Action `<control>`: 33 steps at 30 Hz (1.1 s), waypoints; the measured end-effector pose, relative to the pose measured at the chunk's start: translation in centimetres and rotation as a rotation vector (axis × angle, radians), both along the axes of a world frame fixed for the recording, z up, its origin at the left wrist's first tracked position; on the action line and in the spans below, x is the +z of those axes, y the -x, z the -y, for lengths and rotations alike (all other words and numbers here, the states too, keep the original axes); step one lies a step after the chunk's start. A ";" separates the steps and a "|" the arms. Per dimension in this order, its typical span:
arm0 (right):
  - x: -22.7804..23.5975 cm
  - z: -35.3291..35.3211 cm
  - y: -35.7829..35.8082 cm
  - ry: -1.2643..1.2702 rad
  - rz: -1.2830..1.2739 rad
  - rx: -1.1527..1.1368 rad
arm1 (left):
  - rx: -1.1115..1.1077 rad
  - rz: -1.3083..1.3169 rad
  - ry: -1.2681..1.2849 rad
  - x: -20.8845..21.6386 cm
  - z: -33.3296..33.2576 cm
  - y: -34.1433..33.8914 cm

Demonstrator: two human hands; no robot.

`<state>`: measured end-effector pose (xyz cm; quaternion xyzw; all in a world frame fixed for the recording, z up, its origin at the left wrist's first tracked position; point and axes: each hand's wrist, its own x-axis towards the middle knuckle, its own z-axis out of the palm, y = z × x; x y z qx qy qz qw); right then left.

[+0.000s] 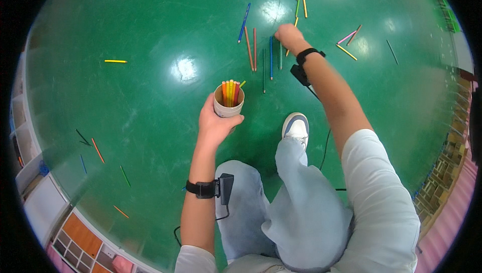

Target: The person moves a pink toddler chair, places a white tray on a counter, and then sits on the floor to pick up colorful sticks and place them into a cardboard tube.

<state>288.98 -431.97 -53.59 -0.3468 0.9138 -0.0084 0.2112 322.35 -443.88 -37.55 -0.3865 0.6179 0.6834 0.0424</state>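
My left hand (215, 125) is wrapped round a pale round cup (227, 112), which is tilted so its mouth shows. Several yellow, orange and red colored pencils (230, 92) stand in the cup, and a green one leans at its rim. Farther off, my right hand (289, 36) is down at the floor with its fingers closed. Whatever they may hold is hidden. Just below those fingers lie a dark green pencil (280, 56) and a blue pencil (271, 59). A yellow pencil (296, 22) passes beside the hand. Two reddish-brown pencils (255, 49) lie to its left.
The floor (150, 122) is shiny green. More pencils lie scattered: a yellow one (115, 61) at left, several at lower left, others at the far right. My shoe (296, 126) is near the cup. Shelving (75, 238) edges the lower left; wooden pieces (439, 172) line the right.
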 end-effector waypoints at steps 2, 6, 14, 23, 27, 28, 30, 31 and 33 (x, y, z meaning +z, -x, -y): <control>2.8 -1.3 1.0 0.230 -0.110 -0.009 | 0.009 -0.053 0.005 -0.7 -0.2 -0.1; 14.1 -0.7 -3.1 0.904 0.050 -0.308 | 0.010 -0.081 0.006 0.0 -0.2 -0.2; 23.5 -0.7 -14.5 1.240 0.254 -0.347 | -0.054 -0.147 0.013 0.4 -1.9 1.1; 14.3 -4.3 -18.5 0.785 0.423 -0.182 | -0.026 -0.175 0.022 -1.0 -1.0 0.4; 7.1 -2.7 -11.5 0.377 0.148 -0.397 | 0.005 -0.127 -0.014 -1.2 -0.7 0.0; 5.3 -2.3 -9.7 0.240 0.122 -0.389 | 0.002 -0.097 -0.009 -1.6 -0.6 0.0; 2.7 -1.6 -7.0 0.113 0.078 -0.397 | -0.001 -0.090 0.003 -2.1 -0.6 -0.1; 1.6 -1.5 -5.9 0.108 0.074 -0.395 | -0.011 -0.085 0.007 -2.4 -0.8 0.0; 0.3 -0.8 -5.0 0.001 0.045 -0.250 | -0.009 -0.086 0.006 -3.0 -0.8 -0.3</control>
